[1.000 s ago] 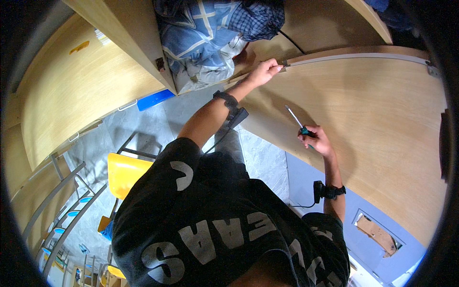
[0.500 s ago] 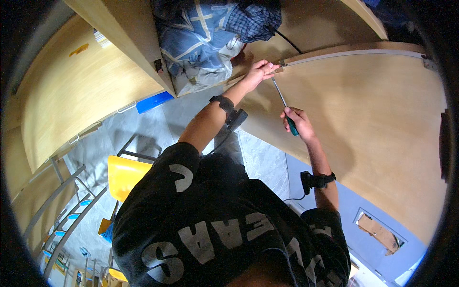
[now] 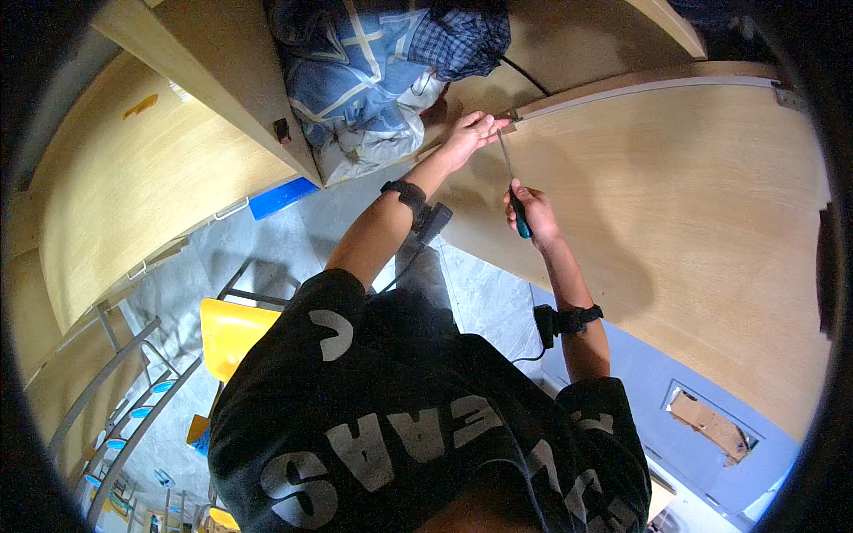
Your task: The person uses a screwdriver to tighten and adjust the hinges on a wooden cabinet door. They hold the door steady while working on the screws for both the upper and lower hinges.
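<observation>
My right hand [image 3: 533, 213] is wrapped round the dark green handle of a screwdriver [image 3: 507, 160]. Its metal shaft points away from me, and the tip ends beside the fingers of my left hand [image 3: 468, 140]. Those left fingers are drawn together at a small metal hinge [image 3: 513, 116] on the edge of a wide wooden door panel [image 3: 693, 204]. Whatever they pinch, if anything, is too small to make out. The exact spot where the screwdriver tip touches is hidden by the fingers.
Folded blue bedding [image 3: 355, 71] and clothes fill the cabinet beyond my left hand. Another wooden door [image 3: 160, 178] stands at the left. A yellow chair [image 3: 233, 338] and metal ladder rails [image 3: 133, 382] are at the lower left. A second hinge [image 3: 787, 96] sits at the panel's far right.
My right hand has moved left and slightly away from me with the screwdriver, which now stands steeper. My left hand stays at the hinge. The whole view has shifted a little.
</observation>
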`<state>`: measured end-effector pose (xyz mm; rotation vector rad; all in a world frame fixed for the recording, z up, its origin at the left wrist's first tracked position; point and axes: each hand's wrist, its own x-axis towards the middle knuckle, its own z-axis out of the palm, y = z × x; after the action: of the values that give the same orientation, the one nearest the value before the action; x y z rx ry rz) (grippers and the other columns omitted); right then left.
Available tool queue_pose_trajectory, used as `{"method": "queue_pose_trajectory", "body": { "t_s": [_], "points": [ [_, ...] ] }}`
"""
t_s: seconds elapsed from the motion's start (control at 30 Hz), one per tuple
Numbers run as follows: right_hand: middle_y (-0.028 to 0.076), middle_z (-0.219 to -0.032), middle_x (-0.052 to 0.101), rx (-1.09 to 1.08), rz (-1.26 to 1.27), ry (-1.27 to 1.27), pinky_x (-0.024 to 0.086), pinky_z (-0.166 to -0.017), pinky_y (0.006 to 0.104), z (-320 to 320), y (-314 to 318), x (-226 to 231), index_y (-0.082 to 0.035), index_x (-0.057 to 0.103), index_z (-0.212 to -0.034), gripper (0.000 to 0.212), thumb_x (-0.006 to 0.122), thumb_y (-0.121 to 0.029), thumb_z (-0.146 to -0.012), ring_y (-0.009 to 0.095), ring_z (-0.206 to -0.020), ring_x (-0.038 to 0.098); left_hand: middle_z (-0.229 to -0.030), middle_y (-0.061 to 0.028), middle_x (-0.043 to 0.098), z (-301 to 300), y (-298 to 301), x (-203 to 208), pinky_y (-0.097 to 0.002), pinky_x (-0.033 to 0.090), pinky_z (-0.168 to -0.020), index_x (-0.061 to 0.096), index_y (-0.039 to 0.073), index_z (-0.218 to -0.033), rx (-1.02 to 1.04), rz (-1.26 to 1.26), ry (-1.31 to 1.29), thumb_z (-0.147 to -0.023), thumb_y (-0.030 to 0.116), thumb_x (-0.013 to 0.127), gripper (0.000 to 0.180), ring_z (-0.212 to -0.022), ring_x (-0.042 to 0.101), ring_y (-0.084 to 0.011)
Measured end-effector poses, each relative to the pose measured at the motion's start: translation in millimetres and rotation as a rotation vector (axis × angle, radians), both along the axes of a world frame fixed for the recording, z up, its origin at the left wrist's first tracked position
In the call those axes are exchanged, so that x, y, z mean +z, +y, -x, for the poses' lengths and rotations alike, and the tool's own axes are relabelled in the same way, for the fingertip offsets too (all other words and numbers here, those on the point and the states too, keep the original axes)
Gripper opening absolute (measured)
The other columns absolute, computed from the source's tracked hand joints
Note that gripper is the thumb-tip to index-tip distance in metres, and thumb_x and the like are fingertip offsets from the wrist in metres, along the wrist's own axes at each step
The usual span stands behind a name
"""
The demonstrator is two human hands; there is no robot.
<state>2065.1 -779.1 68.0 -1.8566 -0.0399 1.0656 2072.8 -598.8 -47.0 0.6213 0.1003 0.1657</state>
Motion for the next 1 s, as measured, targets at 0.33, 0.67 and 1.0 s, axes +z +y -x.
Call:
{"method": "queue_pose_trajectory", "body": {
  "t_s": [0.33,0.67,1.0],
  "points": [
    [0.004,-0.054,0.048,-0.014,-0.043,0.049,0.037,-0.040,0.0257,0,8,-9,-0.003,0.052,-0.077,0.039,0.047,-0.038,-0.093,0.013,-0.042,0.045,-0.121,-0.0188,0.053,0,3,-6,-0.0363,0.041,-0.098,0.048,0.002,-0.095,0.029,-0.101,-0.057,-0.097,0.022,0.041,0.022,-0.113,0.051,-0.0232],
    [0.003,-0.055,0.044,-0.083,-0.121,0.313,0.034,-0.039,0.0239,1,7,0,-0.004,0.050,-0.080,0.034,0.048,-0.036,-0.092,0.012,-0.044,0.041,-0.115,-0.0145,0.057,4,3,-3,-0.0328,0.041,-0.096,0.050,-0.001,-0.101,0.014,-0.117,-0.014,-0.095,0.014,0.045,0.018,-0.111,0.052,-0.0192],
    [0.005,-0.060,0.048,-0.179,-0.253,0.148,0.035,-0.041,0.0235,25,20,-33,-0.006,0.048,-0.080,0.028,0.050,-0.031,-0.092,0.013,-0.048,0.045,-0.117,-0.0124,0.057,2,-5,-8,-0.0357,0.044,-0.094,0.057,0.003,-0.100,0.058,-0.026,-0.013,-0.091,0.014,0.051,0.015,-0.107,0.055,-0.0202]
  ]
}}
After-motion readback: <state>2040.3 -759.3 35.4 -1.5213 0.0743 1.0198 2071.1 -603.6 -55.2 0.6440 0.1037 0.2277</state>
